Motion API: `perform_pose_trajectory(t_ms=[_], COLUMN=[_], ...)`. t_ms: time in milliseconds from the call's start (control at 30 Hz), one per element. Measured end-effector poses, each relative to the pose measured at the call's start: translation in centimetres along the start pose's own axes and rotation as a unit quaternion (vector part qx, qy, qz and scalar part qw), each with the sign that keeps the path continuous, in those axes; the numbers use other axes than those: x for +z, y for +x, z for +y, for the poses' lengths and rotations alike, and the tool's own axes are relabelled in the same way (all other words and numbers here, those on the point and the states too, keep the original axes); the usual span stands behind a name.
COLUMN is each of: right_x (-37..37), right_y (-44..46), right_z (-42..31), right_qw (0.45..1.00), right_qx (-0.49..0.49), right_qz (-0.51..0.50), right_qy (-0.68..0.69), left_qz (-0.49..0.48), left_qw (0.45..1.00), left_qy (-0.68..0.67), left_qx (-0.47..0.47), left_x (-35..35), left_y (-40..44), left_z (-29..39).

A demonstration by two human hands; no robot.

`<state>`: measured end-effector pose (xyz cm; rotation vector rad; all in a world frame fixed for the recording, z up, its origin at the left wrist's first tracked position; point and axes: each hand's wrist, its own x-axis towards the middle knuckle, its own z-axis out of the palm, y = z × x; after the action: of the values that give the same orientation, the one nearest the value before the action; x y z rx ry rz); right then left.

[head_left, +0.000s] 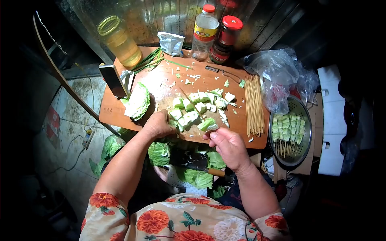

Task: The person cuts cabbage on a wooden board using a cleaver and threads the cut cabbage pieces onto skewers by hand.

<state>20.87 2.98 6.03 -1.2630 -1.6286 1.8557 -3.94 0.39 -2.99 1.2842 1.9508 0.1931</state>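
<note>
Pieces of cut cabbage [189, 119] lie in a cluster on the wooden board [157, 82]. My left hand [160, 123] is at the cluster's lower left edge, its fingers curled downward and mostly hidden beside the pieces. Over the cluster a thin wooden skewer [191, 103] slants down toward my right hand [227, 145]. That hand has its thumb and forefinger pinched together just below a leafy cabbage piece [208, 125]; it appears to hold the skewer's lower end. At the left of the board stands a cut cabbage half [138, 102].
Bare skewers [254, 106] lie at the board's right, near a plastic bag [277, 70] and a colander [290, 158] of skewered cabbage. A phone [113, 81], jar [120, 44] and bottles [204, 34] line the left and back. A knife [216, 172] lies below the board.
</note>
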Motion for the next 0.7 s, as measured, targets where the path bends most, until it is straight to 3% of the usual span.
perform_pose_trajectory(t_ms=[100, 200, 233, 267, 333, 400, 567, 700], right_x=[0.0, 0.0, 0.0, 0.1, 0.4, 0.6, 0.7, 0.3], right_y=[0.0, -0.1, -0.2, -0.3, -0.4, -0.5, -0.5, -0.3], right_z=[0.3, 0.2, 0.3, 0.4, 0.3, -0.2, -0.6, 0.2], right_qw=[1.0, 1.0, 1.0, 0.999, 0.999, 0.997, 0.997, 0.999], right_qx=[-0.002, 0.001, 0.0, -0.002, 0.015, 0.063, 0.06, 0.003], right_qz=[-0.008, -0.011, -0.021, -0.031, -0.041, -0.047, -0.044, -0.032], right_qy=[-0.011, -0.006, 0.005, 0.015, 0.01, 0.022, 0.014, -0.023], left_qz=[-0.013, 0.001, -0.002, -0.005, 0.008, 0.002, -0.048, -0.043], left_qw=[1.0, 0.994, 0.979, 0.954, 0.855, 0.776, 0.657, 0.603], left_qy=[0.021, -0.096, -0.194, -0.289, -0.519, -0.629, -0.741, -0.782], left_qx=[-0.016, -0.061, -0.069, -0.075, 0.006, 0.045, 0.129, 0.154], left_x=[-0.3, -1.7, -2.9, -4.2, -4.6, -5.3, -4.9, -4.5], left_y=[-0.2, -0.4, -1.2, -2.2, -2.5, -3.1, -2.7, -2.8], left_z=[0.1, -0.8, 0.2, 1.1, 1.3, 2.4, 3.9, 5.0])
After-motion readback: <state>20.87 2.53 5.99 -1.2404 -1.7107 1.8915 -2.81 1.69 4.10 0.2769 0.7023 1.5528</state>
